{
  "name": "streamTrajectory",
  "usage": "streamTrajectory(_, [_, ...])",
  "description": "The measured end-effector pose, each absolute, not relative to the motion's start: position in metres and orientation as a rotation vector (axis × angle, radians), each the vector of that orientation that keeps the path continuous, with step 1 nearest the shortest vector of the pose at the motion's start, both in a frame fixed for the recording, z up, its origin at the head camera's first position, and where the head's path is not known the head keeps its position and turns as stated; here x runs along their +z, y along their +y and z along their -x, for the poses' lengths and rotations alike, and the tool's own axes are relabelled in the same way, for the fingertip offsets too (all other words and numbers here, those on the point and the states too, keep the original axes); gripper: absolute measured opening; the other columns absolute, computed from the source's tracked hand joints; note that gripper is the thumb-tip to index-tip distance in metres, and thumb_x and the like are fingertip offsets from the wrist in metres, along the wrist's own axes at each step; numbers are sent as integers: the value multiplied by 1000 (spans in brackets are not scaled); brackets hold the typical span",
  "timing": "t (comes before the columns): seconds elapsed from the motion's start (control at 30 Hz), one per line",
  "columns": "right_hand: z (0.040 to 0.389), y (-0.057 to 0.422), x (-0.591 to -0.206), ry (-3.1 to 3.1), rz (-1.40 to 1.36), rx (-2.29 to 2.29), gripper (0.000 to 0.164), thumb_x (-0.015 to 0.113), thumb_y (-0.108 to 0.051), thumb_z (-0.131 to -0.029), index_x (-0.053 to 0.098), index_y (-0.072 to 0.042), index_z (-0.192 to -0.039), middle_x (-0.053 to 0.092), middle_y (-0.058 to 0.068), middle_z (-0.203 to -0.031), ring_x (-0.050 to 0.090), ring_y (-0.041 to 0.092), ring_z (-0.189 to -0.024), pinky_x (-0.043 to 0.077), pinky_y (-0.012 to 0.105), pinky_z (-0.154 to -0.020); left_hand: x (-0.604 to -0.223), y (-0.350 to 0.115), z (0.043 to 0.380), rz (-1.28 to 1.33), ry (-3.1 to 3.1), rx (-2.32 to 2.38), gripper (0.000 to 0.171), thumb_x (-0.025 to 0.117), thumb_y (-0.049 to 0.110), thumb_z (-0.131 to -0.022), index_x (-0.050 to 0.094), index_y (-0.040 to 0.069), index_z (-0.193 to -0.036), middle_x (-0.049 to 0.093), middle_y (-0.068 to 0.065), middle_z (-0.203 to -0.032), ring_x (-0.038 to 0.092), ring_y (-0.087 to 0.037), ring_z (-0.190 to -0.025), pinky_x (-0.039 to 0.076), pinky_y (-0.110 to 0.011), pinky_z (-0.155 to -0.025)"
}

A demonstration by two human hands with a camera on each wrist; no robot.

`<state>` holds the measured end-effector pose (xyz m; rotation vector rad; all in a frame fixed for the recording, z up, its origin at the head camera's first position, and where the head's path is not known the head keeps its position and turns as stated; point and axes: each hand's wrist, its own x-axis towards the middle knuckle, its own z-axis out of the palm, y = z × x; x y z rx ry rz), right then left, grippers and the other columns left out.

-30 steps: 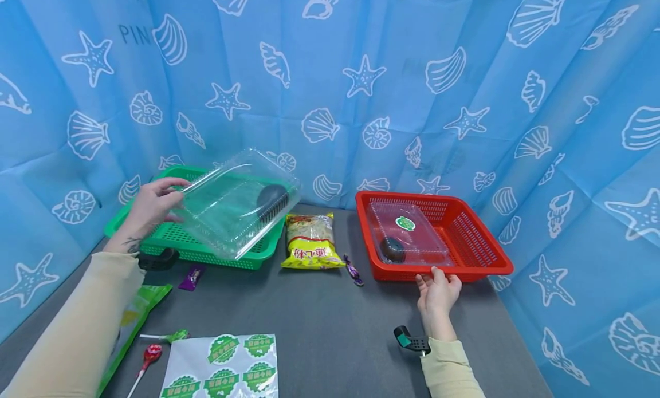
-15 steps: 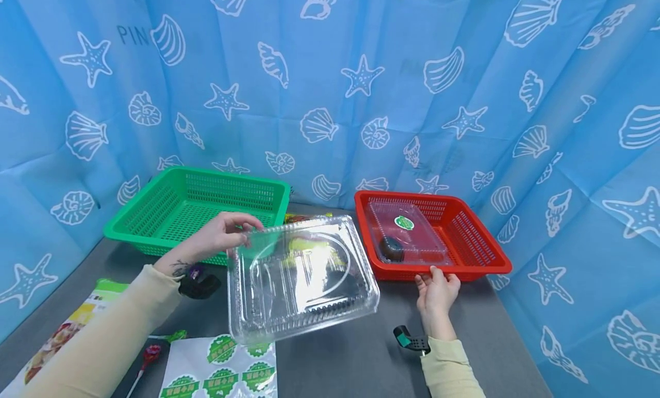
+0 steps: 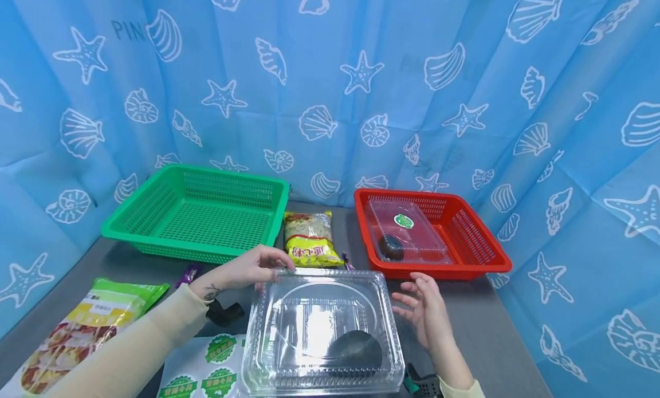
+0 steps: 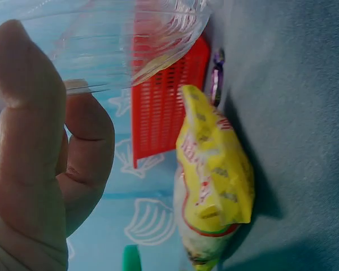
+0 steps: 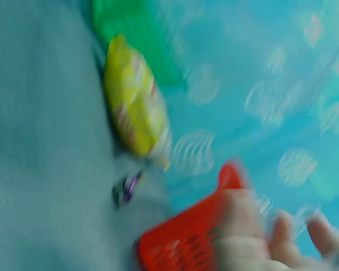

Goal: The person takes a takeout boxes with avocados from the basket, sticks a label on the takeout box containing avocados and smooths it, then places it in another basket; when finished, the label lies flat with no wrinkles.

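Observation:
A clear plastic food container (image 3: 319, 306) is held above the table's near middle, lid side facing the head camera. My left hand (image 3: 252, 267) pinches its far left edge between thumb and fingers; in the left wrist view the thumb (image 4: 28, 113) lies against the clear plastic. A dark round shape shows at its lower right; whether it is inside or a reflection I cannot tell. My right hand (image 3: 425, 312) is just right of the container, apart from it, fingers loosely bent and holding nothing. Below the container, a sheet of green round stickers (image 3: 201, 363) is partly covered.
Behind on the left stands a green basket (image 3: 129, 232). A red basket (image 3: 479, 266) at right contains another clear container (image 3: 423, 237) with a green sticker. Between them lie a yellow food bag (image 3: 309, 243) and a purple-wrapped candy (image 3: 348, 261). A green-topped bag (image 3: 77, 341) lies at left.
My left hand has brought the container from over the green basket rightward and nearer to me. My right hand has let go of the red basket's rim and moved toward the container.

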<state>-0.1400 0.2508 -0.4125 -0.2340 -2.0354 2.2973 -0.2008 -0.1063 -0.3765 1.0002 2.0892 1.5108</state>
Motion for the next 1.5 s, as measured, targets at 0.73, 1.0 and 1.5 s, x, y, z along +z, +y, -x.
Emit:
streamTrajectory(0.73, [65, 208, -396, -2391, 191, 2197, 67, 35, -1, -77, 14, -21, -136, 19, 18, -134, 36, 43, -111, 44, 48, -74, -398, -95, 170, -418, 2130, 1977, 40, 55, 19, -84, 44, 6, -120, 42, -19, -115, 54, -24, -89, 51, -40, -64])
streamTrajectory(1.0, [66, 210, -421, -2453, 149, 2009, 64, 32, 1, -75, 19, -13, -136, 27, 23, -129, 35, 40, -112, 42, 45, -78, -418, -92, 116, -284, 2084, 1832, 65, 59, 22, -81, 23, 21, -135, 25, -21, -129, 55, -24, -87, 51, -38, -56])
streamTrajectory(1.5, [93, 191, -445, -2550, 130, 1743, 62, 39, -1, -78, 23, -17, -136, 26, 17, -137, 26, 36, -123, 25, 59, -92, -440, -94, 130, -308, 2168, 1793, 75, 63, 5, -73, 24, 16, -136, 29, -22, -124, 51, -14, -60, 44, -25, -44])
